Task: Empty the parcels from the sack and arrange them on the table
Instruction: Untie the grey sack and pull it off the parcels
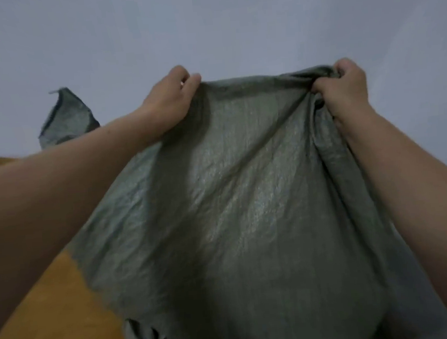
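We cannot tell what sort of place this is, only that it is a plain indoor room. A bare, pale grey-blue wall (204, 22) fills the view from 9 o'clock to 3 o'clock, with no markings. At 7 o'clock lies 1 flat orange-brown surface (54, 319), smooth like a tabletop. Lighting is dim and even.

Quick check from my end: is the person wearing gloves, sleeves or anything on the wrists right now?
No. The left hand and right hand are both bare, with no gloves. Both forearms are uncovered as far as the frame shows, so no sleeves reach them. No watch, band or ring shows on the sides in view.
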